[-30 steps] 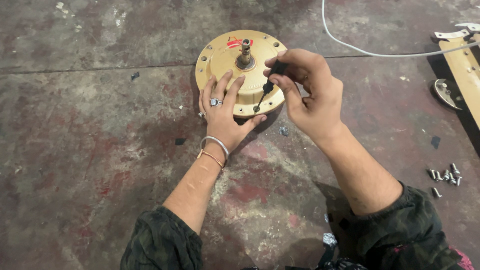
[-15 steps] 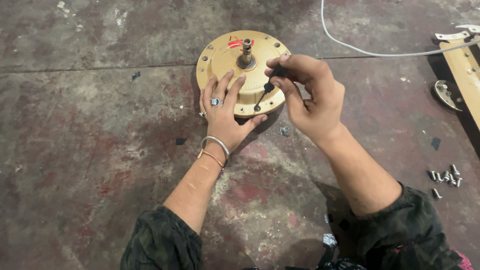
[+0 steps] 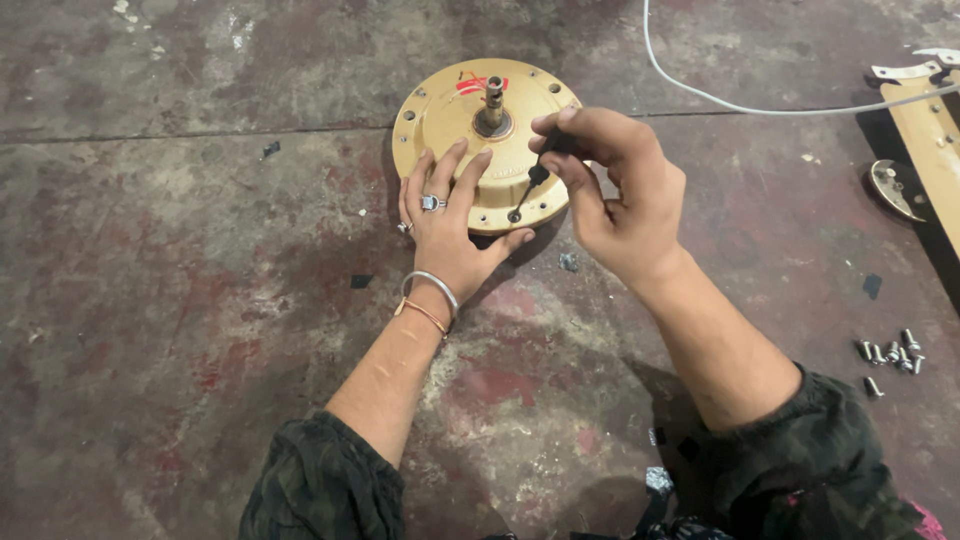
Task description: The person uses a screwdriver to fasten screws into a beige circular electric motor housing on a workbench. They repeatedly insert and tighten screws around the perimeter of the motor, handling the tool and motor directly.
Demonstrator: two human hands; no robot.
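The left hand (image 3: pixel 450 225) lies flat and spread, palm down, on the near edge of a round gold metal housing (image 3: pixel 445 110) that sits on the stained concrete floor (image 3: pixel 180 260); the fingers press on the disc and hold nothing. The right hand (image 3: pixel 620 200), just to the right of the left, is curled closed around a small dark screwdriver (image 3: pixel 530 185), whose tip points down at the rim of the housing close to the left fingertips. A short shaft (image 3: pixel 493 100) stands upright from the middle of the disc, beyond both hands. The housing looks like cast metal, so it is probably heavy, stiff and not easily hurt, with a smooth painted face that may slide on the floor unless pressed down; the rim or the shaft seem the surest places to grip it. The screwdriver is thin and light, and most of its handle is buried in the right fist, so its full shape is hard to make out. Whether its tip sits in a screw head cannot be told. Far right of the right hand lie a few loose screws (image 3: pixel 888 353), a white cable (image 3: pixel 740 103) and the end of a long flat blade (image 3: pixel 925 120) cut off by the frame edge.
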